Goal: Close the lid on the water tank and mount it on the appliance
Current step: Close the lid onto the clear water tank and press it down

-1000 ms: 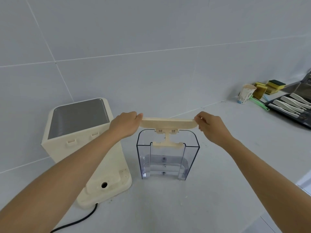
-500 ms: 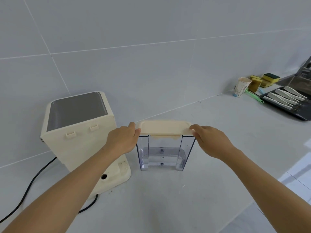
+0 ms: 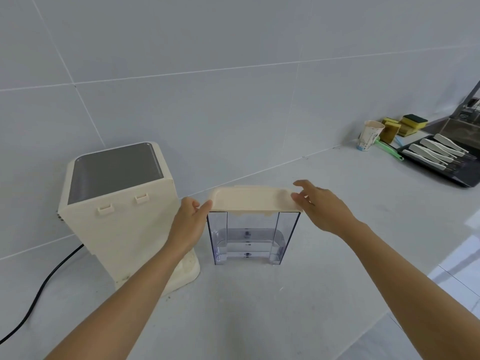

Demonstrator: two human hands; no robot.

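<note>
A clear plastic water tank [image 3: 249,237] stands upright on the white counter, with a cream lid [image 3: 252,199] lying flat across its top. My left hand [image 3: 188,224] is at the lid's left end, thumb touching its edge. My right hand [image 3: 320,207] rests its fingertips on the lid's right end, fingers spread. The cream appliance [image 3: 122,216] with a grey top panel stands just left of the tank, its back with two small hooks facing me.
A black power cord [image 3: 44,281] runs from the appliance to the left. At the far right are a paper cup [image 3: 368,139], yellow sponges [image 3: 405,126], a green-handled tool and a black tray [image 3: 457,178] of white utensils. The counter's edge [image 3: 426,276] is at the lower right.
The lid came down from above the tank onto its top. My right hand's fingers have loosened and spread; my left hand has slipped lower along the lid's left end.
</note>
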